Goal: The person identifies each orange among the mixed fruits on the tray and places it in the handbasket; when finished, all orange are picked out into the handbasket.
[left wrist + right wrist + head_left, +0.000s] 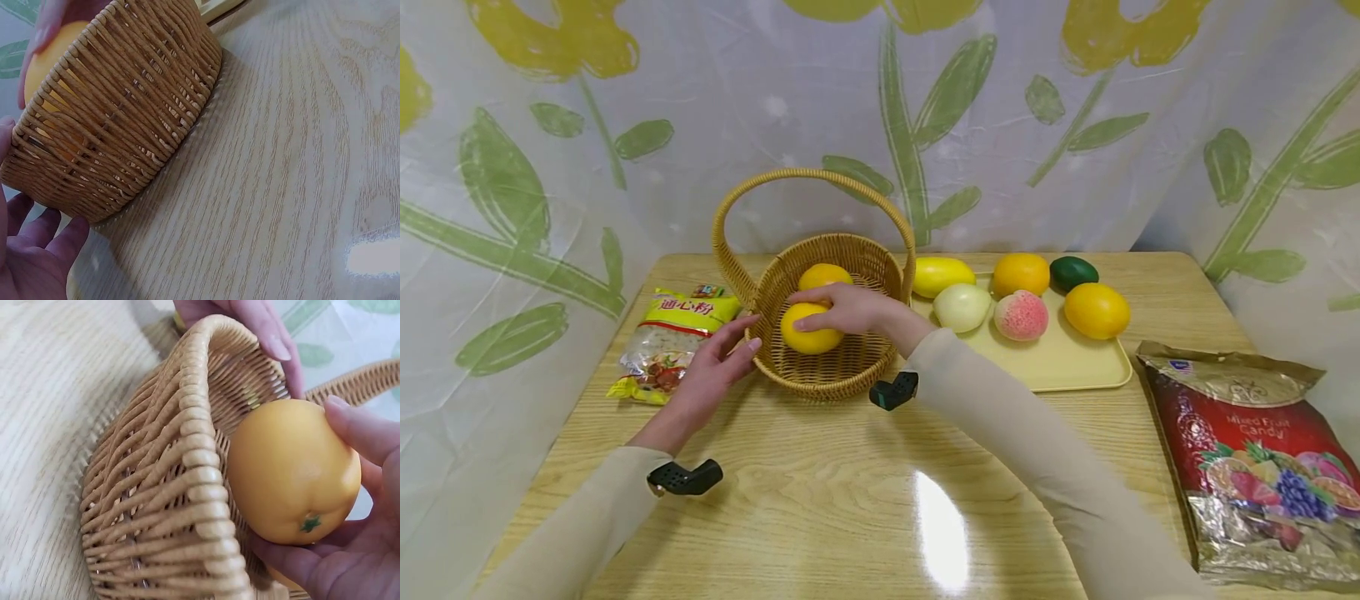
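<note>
A round wicker basket (pixel 827 387) with a tall handle stands at the back left of the table. My right hand (pixel 850 310) reaches over its near right side and grips a toy orange (pixel 812 337) by its sides, within the rim. A small green star-shaped stem mark shows on this orange (pixel 290 472) in the right wrist view. Behind it in the basket lies another orange fruit (pixel 825 277), partly covered by the hand. At the basket's left side, my left hand (pixel 711 371) holds the rim, its fingers against the outer weave in the left wrist view.
Right of the basket, a pale yellow tray (pixel 1037 367) bears several toy fruits, among them a pink peach (pixel 1021 316) and a dark green fruit (pixel 1072 273). A pasta bag (pixel 677 333) lies at left, a red candy bag (pixel 1262 458) at right.
</note>
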Tool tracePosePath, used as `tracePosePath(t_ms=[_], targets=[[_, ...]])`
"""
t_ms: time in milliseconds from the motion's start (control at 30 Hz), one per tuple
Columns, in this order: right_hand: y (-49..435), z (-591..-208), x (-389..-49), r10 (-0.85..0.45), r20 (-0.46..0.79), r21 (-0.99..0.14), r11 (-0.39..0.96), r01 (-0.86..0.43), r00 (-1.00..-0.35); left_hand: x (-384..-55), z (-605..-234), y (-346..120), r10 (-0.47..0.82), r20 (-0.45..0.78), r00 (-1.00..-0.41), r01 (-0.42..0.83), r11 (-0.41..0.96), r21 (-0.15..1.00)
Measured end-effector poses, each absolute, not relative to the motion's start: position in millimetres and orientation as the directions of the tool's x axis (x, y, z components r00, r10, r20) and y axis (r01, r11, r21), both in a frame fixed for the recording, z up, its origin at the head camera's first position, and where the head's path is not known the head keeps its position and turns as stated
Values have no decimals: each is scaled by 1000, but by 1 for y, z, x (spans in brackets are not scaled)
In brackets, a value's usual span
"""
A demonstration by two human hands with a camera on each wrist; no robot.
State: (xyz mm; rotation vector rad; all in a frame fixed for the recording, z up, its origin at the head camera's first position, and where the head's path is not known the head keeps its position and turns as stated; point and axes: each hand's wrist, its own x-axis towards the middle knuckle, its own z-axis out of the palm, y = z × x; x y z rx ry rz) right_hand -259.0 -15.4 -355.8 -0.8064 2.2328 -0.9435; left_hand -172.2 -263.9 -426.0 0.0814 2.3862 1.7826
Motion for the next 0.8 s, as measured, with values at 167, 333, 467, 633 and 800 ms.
tracePosePath(t_ms=[167, 333, 467, 633, 800], targets=[[-22, -361, -264, -697, -268, -762, 576, -296, -665, -172, -425, -263, 144, -86, -986, -43, 278, 960], [-24, -364, -268, -661, -271, -795, 564, -225, -700, -173, -426, -264, 144, -83, -986, -41, 278, 960], [-26, -367, -270, -608, -251, -810, 558, -181, -753, -173, -427, -264, 143, -74, -987, -32, 278, 960], [-30, -373, -271, -549, -228, -839, 529, -123, -804, -174, -428, -265, 145, -74, -987, -32, 274, 961], [-38, -380, -270, -529, -195, -864, 491, -110, -826, -172, -427, -265, 140, -77, -987, -37, 270, 962]])
